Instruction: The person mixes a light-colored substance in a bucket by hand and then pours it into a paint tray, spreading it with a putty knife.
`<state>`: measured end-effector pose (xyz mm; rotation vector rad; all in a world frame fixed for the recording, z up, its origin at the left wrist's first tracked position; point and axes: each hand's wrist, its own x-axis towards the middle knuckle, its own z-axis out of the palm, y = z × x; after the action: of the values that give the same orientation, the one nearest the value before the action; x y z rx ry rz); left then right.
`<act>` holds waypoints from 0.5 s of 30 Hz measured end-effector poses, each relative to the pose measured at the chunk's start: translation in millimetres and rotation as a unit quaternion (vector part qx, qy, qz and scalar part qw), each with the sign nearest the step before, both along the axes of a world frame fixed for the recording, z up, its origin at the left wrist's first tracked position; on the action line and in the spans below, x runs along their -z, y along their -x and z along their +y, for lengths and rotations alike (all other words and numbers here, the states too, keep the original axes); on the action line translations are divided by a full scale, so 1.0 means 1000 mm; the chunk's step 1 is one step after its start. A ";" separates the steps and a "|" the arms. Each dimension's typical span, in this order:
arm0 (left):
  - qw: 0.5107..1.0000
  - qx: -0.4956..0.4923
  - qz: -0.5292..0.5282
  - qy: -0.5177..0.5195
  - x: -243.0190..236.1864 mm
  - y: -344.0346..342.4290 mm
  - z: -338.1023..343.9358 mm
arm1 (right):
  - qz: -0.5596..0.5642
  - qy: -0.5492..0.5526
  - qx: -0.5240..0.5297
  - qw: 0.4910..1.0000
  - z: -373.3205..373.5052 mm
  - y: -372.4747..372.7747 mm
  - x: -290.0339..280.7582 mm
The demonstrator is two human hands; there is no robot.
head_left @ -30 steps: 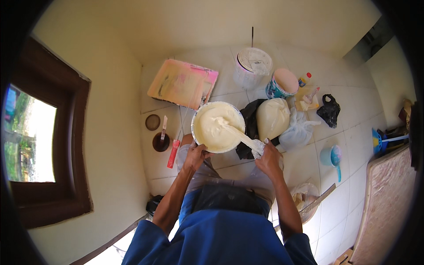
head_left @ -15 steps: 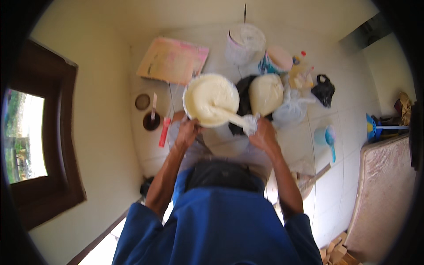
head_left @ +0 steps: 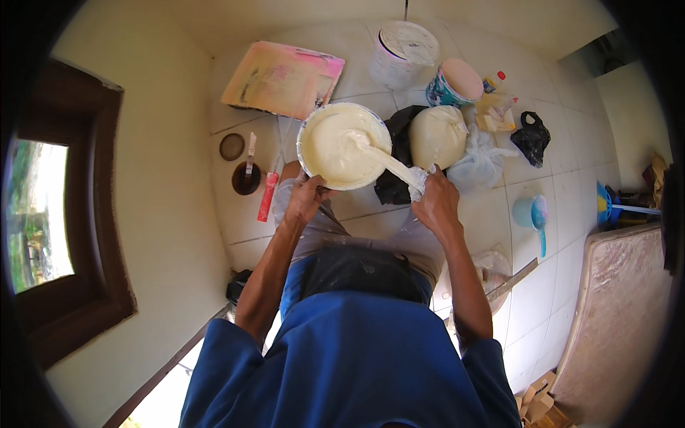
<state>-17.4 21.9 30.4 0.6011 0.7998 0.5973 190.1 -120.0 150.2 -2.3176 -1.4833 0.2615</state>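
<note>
A round white bucket [head_left: 302,158] stands in front of my knees, holding a thick cream-coloured paste [head_left: 330,148]. My left hand [head_left: 307,200] grips its near-left rim, fingers curled over the edge. In my right hand [head_left: 437,200] is the handle end of a paste-coated stirring stick [head_left: 391,164]. Whitish, crumpled-looking material surrounds the stick near the fist. Its far end is sunk in the paste, so the tip's shape is hidden. The stick slants across the bucket's right rim.
A stained paint tray [head_left: 285,78], lidded pail [head_left: 407,50] and teal tub [head_left: 457,82] stand beyond. Right of the bucket sit a filled bag [head_left: 437,135] and a blue dipper [head_left: 531,214]. A red-handled tool [head_left: 267,197] and brown pot [head_left: 246,180] lie left.
The stick's sunken end has shifted right and away from me within the bucket, with my right hand moving slightly right. My left hand stays on the rim. The whole view has shifted a little.
</note>
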 end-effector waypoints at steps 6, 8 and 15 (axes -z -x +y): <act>1.000 0.002 -0.002 -0.006 0.002 0.000 0.001 | 0.079 0.062 0.008 0.995 0.003 0.003 -0.004; 1.000 -0.005 0.003 -0.006 -0.001 0.003 0.000 | 0.059 0.059 0.001 0.997 0.005 0.004 -0.006; 1.000 -0.005 0.004 -0.001 0.003 0.001 0.000 | 0.066 0.063 -0.029 0.995 0.004 0.000 0.002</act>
<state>-18.1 21.8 27.2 0.6012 0.8096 0.6062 190.2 -115.9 148.0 -2.3054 -1.5103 0.5294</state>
